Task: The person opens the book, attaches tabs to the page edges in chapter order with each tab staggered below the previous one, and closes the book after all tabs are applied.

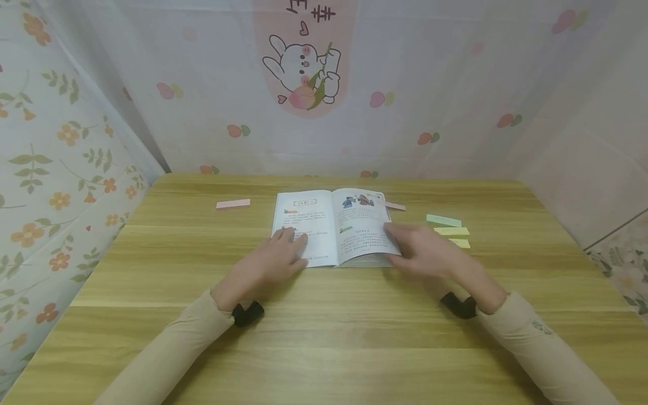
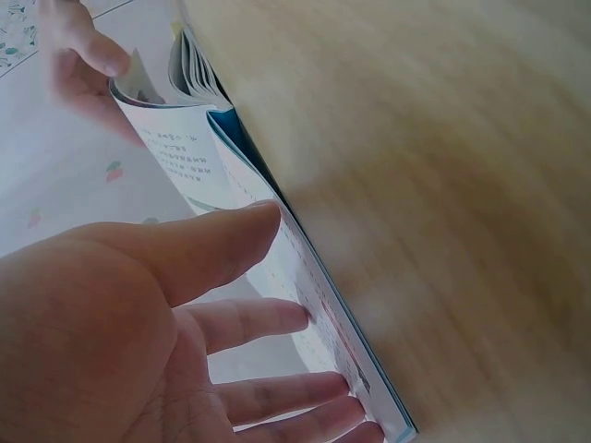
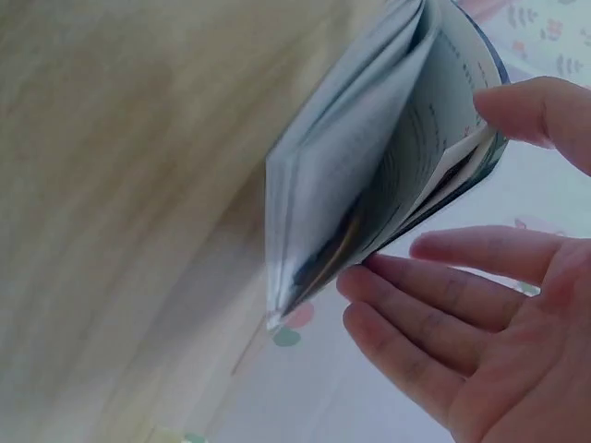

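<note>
An open book [image 1: 310, 225] with printed text and small colour drawings lies on the wooden table. My left hand [image 1: 277, 256] rests on its left page, fingers spread and nearly straight. In the left wrist view, the left fingertips [image 2: 303, 318] touch the paper and the thumb sits near the lower edge. At the right page's outer edge, my right hand [image 1: 422, 250] holds some lifted pages [image 1: 367, 239], which bow upward. The right wrist view shows the thumb [image 3: 522, 109] against the edge of those lifted pages, with the fingers on their other side.
One pink paper strip [image 1: 233, 203] lies left of the book, another pink strip [image 1: 396, 206] at its right edge. A green strip [image 1: 444, 220] and yellow strips [image 1: 452, 231] lie beyond my right hand. Behind the table [image 1: 324, 337] hangs a printed curtain [image 1: 202, 73].
</note>
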`<action>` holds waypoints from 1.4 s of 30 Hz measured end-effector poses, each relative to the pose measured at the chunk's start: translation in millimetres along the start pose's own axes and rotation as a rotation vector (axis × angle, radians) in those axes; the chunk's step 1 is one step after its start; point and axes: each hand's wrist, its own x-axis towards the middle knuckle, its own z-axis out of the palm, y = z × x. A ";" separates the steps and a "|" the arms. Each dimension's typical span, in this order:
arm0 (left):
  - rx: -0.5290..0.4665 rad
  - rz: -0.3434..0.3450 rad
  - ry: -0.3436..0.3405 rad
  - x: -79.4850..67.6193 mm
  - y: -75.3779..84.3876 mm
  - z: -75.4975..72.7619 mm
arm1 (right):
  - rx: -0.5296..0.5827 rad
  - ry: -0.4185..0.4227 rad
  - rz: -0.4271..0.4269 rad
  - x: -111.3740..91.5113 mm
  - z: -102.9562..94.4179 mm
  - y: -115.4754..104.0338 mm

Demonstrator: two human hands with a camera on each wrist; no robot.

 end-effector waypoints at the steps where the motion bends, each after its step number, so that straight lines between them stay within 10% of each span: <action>1: 0.002 0.000 -0.001 0.2 0.0 0.2 | -0.003 -0.002 0.017 -0.7 -1.1 0.1; 23: -0.016 -0.018 -0.016 -0.9 2.2 -1.1 | 0.226 -0.064 0.209 -2.1 -12.1 2.9; 42: -0.023 0.010 0.041 0.5 -0.3 0.1 | 0.416 0.256 0.243 3.3 -4.9 0.4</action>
